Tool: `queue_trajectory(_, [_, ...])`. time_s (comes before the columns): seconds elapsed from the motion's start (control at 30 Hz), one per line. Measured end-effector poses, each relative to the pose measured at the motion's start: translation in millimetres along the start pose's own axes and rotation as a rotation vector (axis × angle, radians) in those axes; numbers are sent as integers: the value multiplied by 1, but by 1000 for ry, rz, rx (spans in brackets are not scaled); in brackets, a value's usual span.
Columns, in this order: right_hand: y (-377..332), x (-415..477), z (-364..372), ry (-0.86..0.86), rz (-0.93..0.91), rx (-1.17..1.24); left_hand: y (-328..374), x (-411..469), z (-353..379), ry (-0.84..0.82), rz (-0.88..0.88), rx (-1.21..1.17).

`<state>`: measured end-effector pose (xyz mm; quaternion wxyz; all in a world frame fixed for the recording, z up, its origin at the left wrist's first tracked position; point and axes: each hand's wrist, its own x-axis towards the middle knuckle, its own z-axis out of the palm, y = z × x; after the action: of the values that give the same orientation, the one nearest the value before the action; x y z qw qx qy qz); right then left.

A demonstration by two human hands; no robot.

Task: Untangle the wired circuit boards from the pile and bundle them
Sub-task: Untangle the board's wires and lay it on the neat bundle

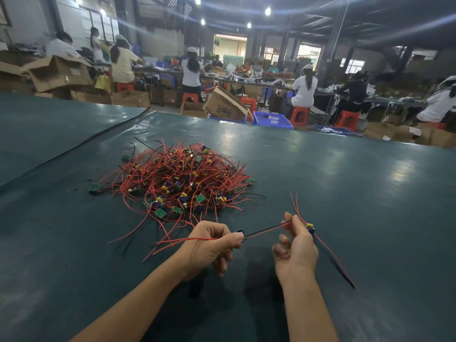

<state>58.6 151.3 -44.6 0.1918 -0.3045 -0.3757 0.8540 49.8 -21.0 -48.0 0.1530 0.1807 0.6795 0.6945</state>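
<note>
Items I log from the head view:

1. Worktop (345, 193): dark green sheet covering, glossy, with a seam running diagonally at far left.
2. Pile (177, 183) of wired circuit boards: lies at the centre of the worktop, just beyond both hands. Small green boards with yellow and blue parts, knotted together by red wires and a few black ones. Loose red ends reach toward the left hand.
3. Stray boards (93, 187): a few green ones at the left edge of the pile, apart from the main heap.
4. Left hand (209, 245): fingers curled, thumb and forefinger pinching a board (240, 233) with a blue part. Its red wires (172, 243) trail out to the left, low over the worktop.
5. Right hand (294, 248): raised beside the left, thumb and forefinger pinching a small bundle (309, 227) showing yellow and blue parts. Red ends stick up above the fingers; red and black leads hang down to the lower right.
6. Black wire (264, 229): stretched straight between my two hands.
7. Background, beyond the worktop: cardboard boxes (224, 104), a blue crate (272, 119), red stools (298, 114), people (304, 87) seated at long benches.
</note>
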Motion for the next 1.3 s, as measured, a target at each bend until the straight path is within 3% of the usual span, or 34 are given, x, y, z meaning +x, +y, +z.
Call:
queue_trajectory(0.17, [0, -4, -1, 8, -16, 5, 0, -2, -1, 32, 35, -34])
queue_trajectory(0.3, [8, -10, 3, -39, -106, -163, 1, -1, 1, 160, 47, -133])
queue_trajectory(0.4, [26, -24, 12, -168, -99, -361, 0, 0, 2, 212, 41, -150])
queue_trajectory(0.53, [43, -43, 20, -381, -108, -437, 0, 0, 3, 209, 74, -103])
queue_trajectory(1.17, [2, -4, -1, -28, -103, -55, -3, 1, -2, 68, 7, -62])
queue_trajectory(1.3, [11, -8, 1, 36, -204, -40, -2, 0, -2, 152, 37, -121])
